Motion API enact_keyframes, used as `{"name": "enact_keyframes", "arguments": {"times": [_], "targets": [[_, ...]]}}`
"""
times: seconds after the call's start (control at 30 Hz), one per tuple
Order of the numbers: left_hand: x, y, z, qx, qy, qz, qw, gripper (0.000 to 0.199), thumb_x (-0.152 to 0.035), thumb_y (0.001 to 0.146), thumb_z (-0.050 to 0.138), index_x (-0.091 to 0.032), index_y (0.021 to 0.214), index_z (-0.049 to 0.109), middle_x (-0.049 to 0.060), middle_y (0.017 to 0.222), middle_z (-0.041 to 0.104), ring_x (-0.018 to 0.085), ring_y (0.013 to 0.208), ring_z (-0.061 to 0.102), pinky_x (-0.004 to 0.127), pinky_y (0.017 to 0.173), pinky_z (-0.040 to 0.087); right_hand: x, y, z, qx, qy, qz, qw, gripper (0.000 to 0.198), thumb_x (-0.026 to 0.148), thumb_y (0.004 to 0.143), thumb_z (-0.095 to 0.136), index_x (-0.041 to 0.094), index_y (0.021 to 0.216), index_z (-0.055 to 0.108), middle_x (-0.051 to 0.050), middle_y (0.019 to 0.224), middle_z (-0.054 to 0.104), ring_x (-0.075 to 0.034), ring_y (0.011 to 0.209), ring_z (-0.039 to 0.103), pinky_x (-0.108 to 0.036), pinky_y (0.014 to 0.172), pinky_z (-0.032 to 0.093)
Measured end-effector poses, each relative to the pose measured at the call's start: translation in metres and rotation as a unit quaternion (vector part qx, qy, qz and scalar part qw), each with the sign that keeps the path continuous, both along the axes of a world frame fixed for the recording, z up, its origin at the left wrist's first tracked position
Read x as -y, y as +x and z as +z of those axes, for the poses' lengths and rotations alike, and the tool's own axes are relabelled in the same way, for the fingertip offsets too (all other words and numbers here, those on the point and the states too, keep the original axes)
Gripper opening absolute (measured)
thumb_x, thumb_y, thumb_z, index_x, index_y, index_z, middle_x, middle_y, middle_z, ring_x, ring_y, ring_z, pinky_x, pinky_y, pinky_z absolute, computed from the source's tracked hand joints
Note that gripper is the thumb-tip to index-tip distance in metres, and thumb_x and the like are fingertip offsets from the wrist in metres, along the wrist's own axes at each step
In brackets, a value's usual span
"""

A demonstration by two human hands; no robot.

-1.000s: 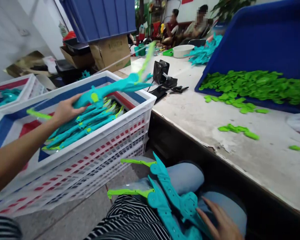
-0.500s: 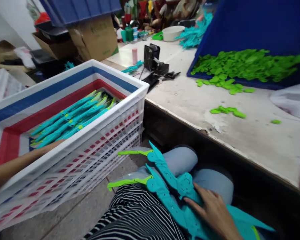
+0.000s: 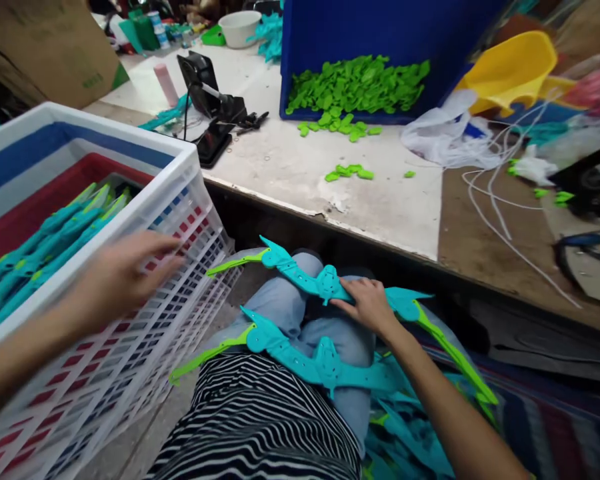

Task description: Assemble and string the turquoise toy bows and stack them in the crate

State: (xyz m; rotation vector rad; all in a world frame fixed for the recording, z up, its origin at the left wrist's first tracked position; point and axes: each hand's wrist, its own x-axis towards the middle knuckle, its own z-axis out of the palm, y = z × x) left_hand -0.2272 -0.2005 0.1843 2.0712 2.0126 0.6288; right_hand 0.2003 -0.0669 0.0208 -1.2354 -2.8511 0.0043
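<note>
Two teal toy bows with lime-green limb tips lie across my lap. The farther toy bow (image 3: 300, 277) rests over my knees, and my right hand (image 3: 370, 303) is closed round its body just right of the middle. Closer to my striped top lies the nearer toy bow (image 3: 293, 362), untouched by either hand. My left hand (image 3: 125, 277), slightly blurred, hangs beside the white plastic crate (image 3: 173, 172) with its fingers apart and nothing in them. Inside that crate, several more teal toy bows (image 3: 50, 247) are stacked in a row on the striped lining.
Ahead is the worktable (image 3: 270, 167), with a phone stand (image 3: 210, 90) on it. A blue bin (image 3: 340, 33) spills green pieces (image 3: 360, 83) there. White cord (image 3: 495, 207) trails at right. More teal bows (image 3: 405, 440) are piled low beside my right leg.
My left hand has come out of the crate over its near rim. My right hand and the bows on my lap sit more level, spread apart. The view has swung right.
</note>
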Motion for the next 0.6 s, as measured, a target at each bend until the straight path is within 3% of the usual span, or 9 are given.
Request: {"name": "enact_keyframes", "arguments": {"times": [0.07, 0.1, 0.17, 0.23, 0.3, 0.37, 0.5, 0.6], "targets": [[-0.02, 0.069, -0.033, 0.021, -0.054, -0.201, 0.978, 0.025, -0.032, 0.087, 0.052, -0.018, 0.105, 0.065, 0.007, 0.103, 0.067, 0.019, 0.094, 0.061, 0.03, 0.085, 0.047, -0.002, 0.003, -0.004, -0.003, 0.004, -0.008, 1.0, 0.052, 0.054, 0.09, 0.047, 0.015, 0.12, 0.061, -0.014, 0.098, 0.067, -0.028, 0.092, 0.056, -0.039, 0.077, 0.037], [-0.025, 0.102, -0.052, 0.013, -0.086, -0.269, 0.959, 0.029, -0.032, 0.085, 0.057, -0.017, 0.109, 0.063, 0.009, 0.104, 0.067, 0.021, 0.095, 0.061, 0.032, 0.084, 0.048, 0.0, 0.004, -0.004, -0.008, 0.005, -0.011, 1.0, 0.051, 0.054, 0.089, 0.048, 0.014, 0.119, 0.062, -0.014, 0.099, 0.067, -0.028, 0.093, 0.056, -0.038, 0.077, 0.037], [-0.029, 0.157, -0.091, -0.022, -0.155, -0.369, 0.916, 0.052, -0.043, 0.079, 0.066, -0.015, 0.122, 0.057, 0.014, 0.111, 0.064, 0.026, 0.1, 0.059, 0.037, 0.086, 0.047, 0.005, 0.007, 0.0, -0.026, 0.007, -0.014, 1.0, 0.049, 0.052, 0.089, 0.049, 0.015, 0.116, 0.063, -0.014, 0.101, 0.067, -0.028, 0.093, 0.056, -0.038, 0.077, 0.039], [-0.026, 0.192, -0.123, -0.067, -0.212, -0.432, 0.874, 0.066, -0.051, 0.076, 0.067, -0.011, 0.127, 0.053, 0.017, 0.109, 0.064, 0.029, 0.101, 0.06, 0.04, 0.088, 0.046, 0.007, 0.008, 0.011, -0.06, 0.012, -0.018, 0.998, 0.043, 0.05, 0.091, 0.048, 0.017, 0.111, 0.065, -0.012, 0.099, 0.067, -0.026, 0.092, 0.056, -0.038, 0.078, 0.04], [-0.024, 0.204, -0.144, -0.09, -0.248, -0.474, 0.84, 0.061, -0.053, 0.077, 0.064, -0.013, 0.122, 0.056, 0.014, 0.1, 0.067, 0.028, 0.095, 0.062, 0.04, 0.087, 0.045, -0.003, 0.007, 0.028, -0.106, 0.033, -0.034, 0.993, 0.036, 0.044, 0.093, 0.045, 0.018, 0.105, 0.067, -0.011, 0.096, 0.067, -0.024, 0.089, 0.057, -0.036, 0.077, 0.041], [-0.027, 0.199, -0.153, -0.086, -0.245, -0.493, 0.83, 0.047, -0.05, 0.08, 0.063, -0.016, 0.113, 0.061, 0.011, 0.095, 0.067, 0.026, 0.091, 0.063, 0.036, 0.083, 0.045, -0.028, 0.002, 0.047, -0.153, 0.069, -0.062, 0.984, 0.033, 0.037, 0.095, 0.042, 0.018, 0.1, 0.068, -0.01, 0.092, 0.067, -0.023, 0.088, 0.057, -0.036, 0.078, 0.042], [-0.04, 0.178, -0.155, -0.075, -0.209, -0.475, 0.851, 0.026, -0.041, 0.085, 0.06, -0.017, 0.092, 0.066, 0.008, 0.09, 0.066, 0.023, 0.092, 0.061, 0.032, 0.075, 0.044, -0.118, -0.024, 0.077, -0.2, 0.099, -0.161, 0.962, 0.026, 0.028, 0.092, 0.047, 0.015, 0.099, 0.068, -0.013, 0.1, 0.066, -0.025, 0.095, 0.052, -0.038, 0.087, 0.041], [-0.038, 0.18, -0.16, -0.076, -0.205, -0.454, 0.863, 0.037, -0.052, 0.083, 0.059, -0.017, 0.089, 0.066, 0.008, 0.091, 0.065, 0.024, 0.093, 0.06, 0.033, 0.077, 0.043, -0.188, -0.051, 0.085, -0.21, 0.082, -0.246, 0.943, 0.03, 0.027, 0.089, 0.054, 0.009, 0.11, 0.064, -0.018, 0.111, 0.062, -0.026, 0.101, 0.048, -0.042, 0.09, 0.038]]}}
